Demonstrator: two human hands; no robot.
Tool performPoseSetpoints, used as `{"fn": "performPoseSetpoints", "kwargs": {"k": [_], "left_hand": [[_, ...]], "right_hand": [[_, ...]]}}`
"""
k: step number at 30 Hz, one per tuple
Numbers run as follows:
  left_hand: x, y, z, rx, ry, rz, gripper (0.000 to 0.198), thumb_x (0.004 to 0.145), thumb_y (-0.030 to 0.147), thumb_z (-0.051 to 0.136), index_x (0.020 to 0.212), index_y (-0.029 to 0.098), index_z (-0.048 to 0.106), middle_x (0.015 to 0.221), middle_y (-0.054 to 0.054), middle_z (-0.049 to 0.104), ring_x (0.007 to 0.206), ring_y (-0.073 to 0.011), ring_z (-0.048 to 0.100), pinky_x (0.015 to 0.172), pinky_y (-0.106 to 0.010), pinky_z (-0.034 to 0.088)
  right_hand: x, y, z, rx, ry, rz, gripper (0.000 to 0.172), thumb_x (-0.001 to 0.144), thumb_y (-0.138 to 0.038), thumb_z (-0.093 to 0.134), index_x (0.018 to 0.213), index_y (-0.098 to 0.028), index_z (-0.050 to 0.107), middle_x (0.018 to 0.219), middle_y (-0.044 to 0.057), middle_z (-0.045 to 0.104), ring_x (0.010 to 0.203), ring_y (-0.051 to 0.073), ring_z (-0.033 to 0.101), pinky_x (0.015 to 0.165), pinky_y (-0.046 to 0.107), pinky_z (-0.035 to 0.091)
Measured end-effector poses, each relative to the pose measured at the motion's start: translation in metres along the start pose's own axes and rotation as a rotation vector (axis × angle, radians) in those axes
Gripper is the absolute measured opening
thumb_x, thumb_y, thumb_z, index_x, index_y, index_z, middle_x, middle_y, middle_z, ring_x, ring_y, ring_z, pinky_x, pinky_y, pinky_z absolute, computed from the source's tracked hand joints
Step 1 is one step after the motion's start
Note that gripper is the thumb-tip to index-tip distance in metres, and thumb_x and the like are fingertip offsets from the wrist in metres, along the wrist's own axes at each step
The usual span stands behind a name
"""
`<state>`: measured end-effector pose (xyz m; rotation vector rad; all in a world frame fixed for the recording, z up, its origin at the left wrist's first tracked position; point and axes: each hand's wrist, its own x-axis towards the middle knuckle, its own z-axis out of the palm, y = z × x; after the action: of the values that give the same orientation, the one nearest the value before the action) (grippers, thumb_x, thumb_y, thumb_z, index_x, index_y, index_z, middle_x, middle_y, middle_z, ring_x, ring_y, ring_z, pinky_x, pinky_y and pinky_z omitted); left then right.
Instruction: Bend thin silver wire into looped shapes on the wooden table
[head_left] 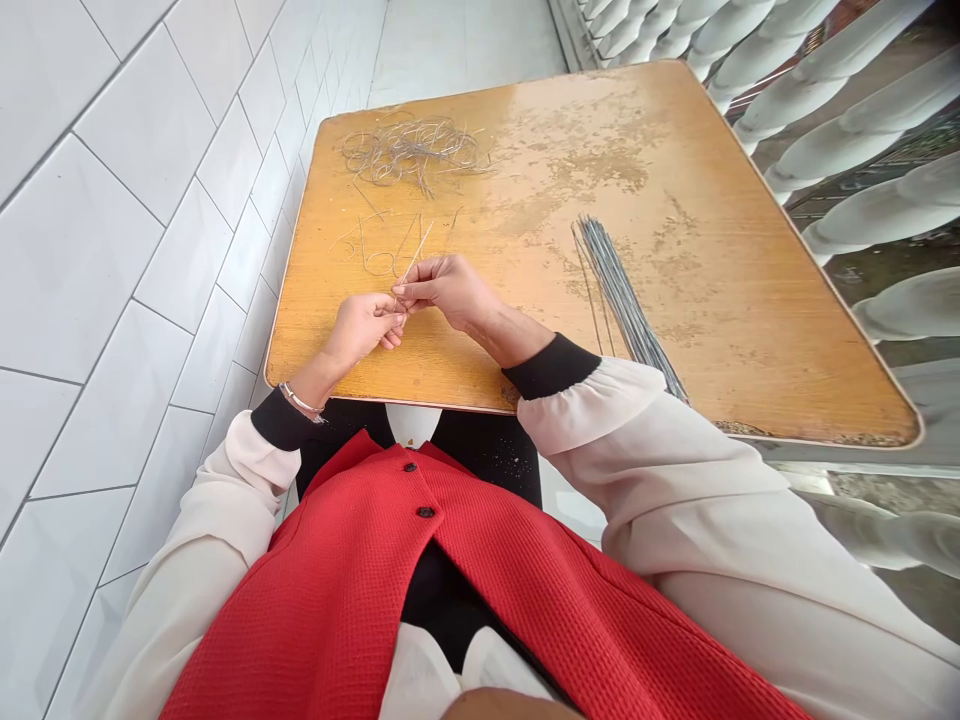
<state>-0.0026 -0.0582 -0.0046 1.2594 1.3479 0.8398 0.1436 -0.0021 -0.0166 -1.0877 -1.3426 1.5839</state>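
**A:** Where is the thin silver wire (417, 255)?

**B:** Just above the worn yellow wooden surface (675, 150). The left hand (365, 325) and right hand (448, 288) are each pinched shut on its lower end, fingertips nearly touching.

**A:** How should it be handled?

**B:** I'd say with the pinches close together, so any bend forms exactly between them. It should also stay clear of the bent wire pieces (375, 255) just beyond. The tangled heap of wire loops (409, 150) lies farther back, and the bundle of straight grey wires (626, 300) is to the right.

Table (712, 300) bears wire tangle (409, 150) and wire bundle (622, 295).
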Motion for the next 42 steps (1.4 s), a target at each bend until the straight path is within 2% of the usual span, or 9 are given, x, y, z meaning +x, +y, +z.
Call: {"fn": "performPoseSetpoints", "kwargs": {"k": [7,11,15,20,25,29,34,37,42], "left_hand": [[0.001,-0.001,0.001,0.147,0.060,0.004,0.017,0.091,0.005,0.063,0.077,0.014,0.062,0.056,0.005,0.059,0.048,-0.0065,0.059,0.052,-0.019,0.048],[-0.002,-0.001,-0.003,0.004,0.035,0.029,0.011,0.096,0.012,0.060,0.087,0.014,0.064,0.067,0.003,0.066,0.055,-0.0054,0.063,0.054,-0.017,0.047],[-0.004,-0.001,-0.006,-0.122,-0.004,0.004,0.024,0.104,0.024,0.050,0.086,0.014,0.063,0.070,0.001,0.069,0.050,-0.0034,0.060,0.045,-0.015,0.036],[0.002,-0.008,-0.002,-0.140,0.029,0.027,0.025,0.102,0.019,0.053,0.079,0.016,0.060,0.054,0.006,0.061,0.042,-0.0037,0.055,0.045,-0.015,0.037],[0.002,-0.009,0.004,-0.122,0.083,0.048,0.023,0.100,0.014,0.054,0.079,0.016,0.062,0.051,0.008,0.059,0.040,-0.0031,0.054,0.045,-0.015,0.038],[0.001,-0.007,0.006,-0.174,0.093,0.037,0.024,0.101,0.014,0.052,0.078,0.016,0.061,0.051,0.007,0.059,0.041,-0.0037,0.055,0.044,-0.015,0.038],[-0.001,-0.004,0.008,-0.236,0.058,-0.059,0.023,0.104,0.019,0.051,0.082,0.017,0.058,0.056,0.006,0.063,0.046,-0.0041,0.060,0.049,-0.014,0.043],[-0.002,-0.002,0.007,-0.250,0.022,-0.097,0.017,0.103,0.018,0.049,0.088,0.017,0.058,0.059,0.005,0.066,0.049,-0.0055,0.063,0.052,-0.014,0.046],[-0.006,0.000,0.006,-0.248,0.004,-0.067,0.015,0.101,0.013,0.047,0.090,0.018,0.056,0.057,0.005,0.065,0.049,-0.0057,0.062,0.051,-0.015,0.045]], "right_hand": [[-0.002,0.000,-0.003,0.083,-0.043,0.040,0.024,0.072,-0.015,0.087,0.059,-0.017,0.067,0.058,0.000,0.067,0.052,0.008,0.060,0.056,0.020,0.051],[-0.002,-0.002,-0.008,0.112,-0.027,-0.003,0.021,0.075,-0.013,0.085,0.064,-0.018,0.068,0.064,-0.001,0.069,0.059,0.009,0.064,0.064,0.021,0.053],[-0.002,-0.005,-0.009,0.082,-0.042,0.007,0.021,0.077,-0.010,0.083,0.063,-0.018,0.069,0.063,0.000,0.069,0.059,0.009,0.064,0.066,0.021,0.053],[-0.004,-0.006,-0.005,0.073,-0.018,-0.005,0.024,0.078,-0.015,0.084,0.060,-0.017,0.068,0.062,0.000,0.068,0.056,0.008,0.060,0.061,0.020,0.051],[-0.004,-0.005,0.002,0.048,0.074,-0.074,0.028,0.078,-0.016,0.084,0.057,-0.018,0.066,0.060,-0.001,0.066,0.054,0.007,0.057,0.058,0.019,0.051],[-0.003,-0.001,0.005,0.091,0.098,-0.061,0.028,0.080,-0.013,0.080,0.057,-0.017,0.065,0.060,-0.001,0.065,0.053,0.006,0.056,0.055,0.017,0.049],[-0.003,-0.001,0.000,0.185,0.054,0.021,0.022,0.079,-0.019,0.084,0.065,-0.017,0.067,0.064,-0.001,0.066,0.056,0.007,0.059,0.060,0.018,0.051],[-0.003,-0.001,-0.002,0.180,0.073,-0.007,0.023,0.081,-0.023,0.083,0.067,-0.018,0.066,0.066,-0.001,0.067,0.055,0.007,0.058,0.059,0.020,0.050],[-0.001,0.000,0.002,0.131,0.145,-0.069,0.027,0.084,-0.019,0.080,0.063,-0.019,0.063,0.065,-0.002,0.064,0.054,0.006,0.053,0.059,0.020,0.049]]}}
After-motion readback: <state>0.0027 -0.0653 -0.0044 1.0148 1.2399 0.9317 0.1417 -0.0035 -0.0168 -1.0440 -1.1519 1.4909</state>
